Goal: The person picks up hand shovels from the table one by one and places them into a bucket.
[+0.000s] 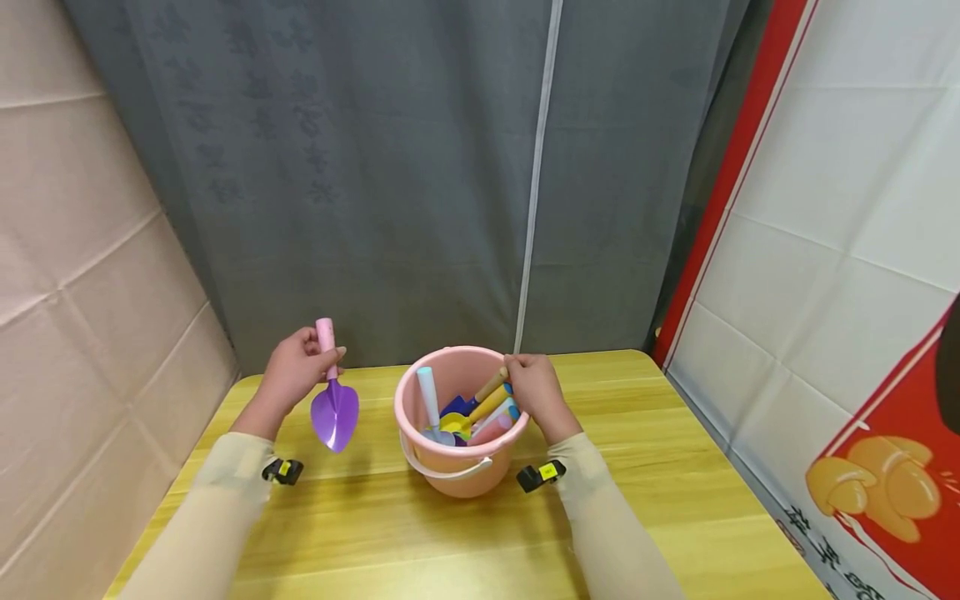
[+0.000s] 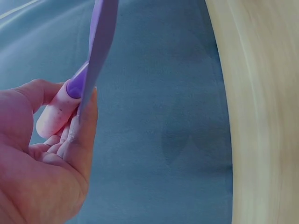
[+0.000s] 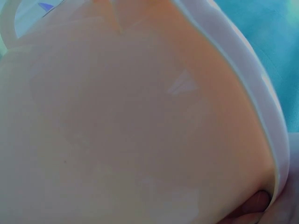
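Note:
In the head view, my left hand (image 1: 294,371) pinches the pink handle of a small purple toy shovel (image 1: 335,414), its blade pointing down above the table, left of the bucket. The left wrist view shows the thumb and fingers of the left hand (image 2: 51,163) around that handle. A pink bucket (image 1: 450,468) stands upright on the table. On its right rim my right hand (image 1: 536,390) grips the edge; in the right wrist view a fingertip (image 3: 258,201) shows beneath the rim. Inside the bucket lie several toy tools, among them a yellow one (image 1: 491,405) and a light-blue handle (image 1: 428,395).
The bucket's white carrying handle (image 1: 457,475) hangs down at the front. Under everything is a wood-grain table (image 1: 360,542). A grey curtain (image 1: 375,183) closes off the back, with pale cloth (image 1: 97,250) at left and a printed white-and-red sheet (image 1: 825,250) at right.

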{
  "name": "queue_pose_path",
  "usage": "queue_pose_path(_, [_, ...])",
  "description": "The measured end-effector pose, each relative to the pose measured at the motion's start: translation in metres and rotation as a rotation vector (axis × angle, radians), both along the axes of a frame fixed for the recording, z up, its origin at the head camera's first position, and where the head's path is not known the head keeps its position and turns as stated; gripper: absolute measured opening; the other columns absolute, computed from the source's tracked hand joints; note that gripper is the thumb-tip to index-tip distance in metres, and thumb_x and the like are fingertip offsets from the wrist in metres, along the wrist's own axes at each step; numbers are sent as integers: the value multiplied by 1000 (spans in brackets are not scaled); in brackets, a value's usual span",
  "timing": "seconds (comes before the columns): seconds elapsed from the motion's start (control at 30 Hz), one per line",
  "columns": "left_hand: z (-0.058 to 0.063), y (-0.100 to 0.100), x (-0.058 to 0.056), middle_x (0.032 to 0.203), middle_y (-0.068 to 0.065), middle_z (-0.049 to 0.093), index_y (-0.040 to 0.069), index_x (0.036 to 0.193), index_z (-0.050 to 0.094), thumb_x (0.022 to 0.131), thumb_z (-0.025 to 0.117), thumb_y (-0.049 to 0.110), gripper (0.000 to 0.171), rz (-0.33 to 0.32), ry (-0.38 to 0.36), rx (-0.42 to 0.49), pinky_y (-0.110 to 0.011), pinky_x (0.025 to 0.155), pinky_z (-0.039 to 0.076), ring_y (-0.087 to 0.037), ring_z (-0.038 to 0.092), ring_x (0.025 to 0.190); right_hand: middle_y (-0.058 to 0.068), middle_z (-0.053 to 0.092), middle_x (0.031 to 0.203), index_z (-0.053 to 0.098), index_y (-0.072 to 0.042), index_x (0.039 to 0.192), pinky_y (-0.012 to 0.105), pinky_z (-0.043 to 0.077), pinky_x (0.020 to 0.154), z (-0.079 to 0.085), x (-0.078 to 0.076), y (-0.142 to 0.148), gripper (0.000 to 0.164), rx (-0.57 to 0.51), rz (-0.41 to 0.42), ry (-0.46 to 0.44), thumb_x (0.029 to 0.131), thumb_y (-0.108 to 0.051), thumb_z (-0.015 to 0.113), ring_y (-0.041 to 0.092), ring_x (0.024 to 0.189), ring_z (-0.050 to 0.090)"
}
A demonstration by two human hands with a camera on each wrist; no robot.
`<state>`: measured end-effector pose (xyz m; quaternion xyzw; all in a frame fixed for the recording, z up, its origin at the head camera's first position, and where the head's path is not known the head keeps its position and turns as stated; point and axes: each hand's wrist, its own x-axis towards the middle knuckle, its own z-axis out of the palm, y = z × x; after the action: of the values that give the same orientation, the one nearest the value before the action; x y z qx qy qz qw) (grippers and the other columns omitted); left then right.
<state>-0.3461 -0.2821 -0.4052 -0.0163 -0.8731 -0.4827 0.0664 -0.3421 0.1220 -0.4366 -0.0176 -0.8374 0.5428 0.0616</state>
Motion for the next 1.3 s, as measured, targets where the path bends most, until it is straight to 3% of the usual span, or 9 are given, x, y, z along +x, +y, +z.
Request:
queue_pose_path(0.43, [18,10,5,123,-23,60,-2,147,51,106,77,35,61,5,38,-9,-32,78,66,-27,80,94,12,71,98,83,-4,118,29,58,74,0,-1,-1,37,-10,4,-4,116,-31,58,24,88,67])
queue_pose_path(0.63, [24,15,7,128,-21,60,0,146,54,104,77,42,63,31,61,-46,-38,84,66,-33,67,106,11,72,98,84,-4,117,29,57,73,0,-2,-2,37,-7,-2,7,116,-30,58,23,87,67])
queue_pose_path(0.8, [28,18,8,126,-20,60,3,147,55,104,77,45,64,36,69,-59,-32,80,64,-33,63,105,11,71,95,84,-4,114,28,56,71,0,-2,-2,36,-8,-1,3,116,-30,58,23,85,66])
queue_pose_path(1.3, [47,40,19,118,-18,66,12,141,67,100,81,48,56,-57,70,-34,-33,78,66,-29,75,93,9,67,88,82,-5,100,26,53,68,-2,-5,2,40,1,-1,12,116,-33,57,22,81,63])
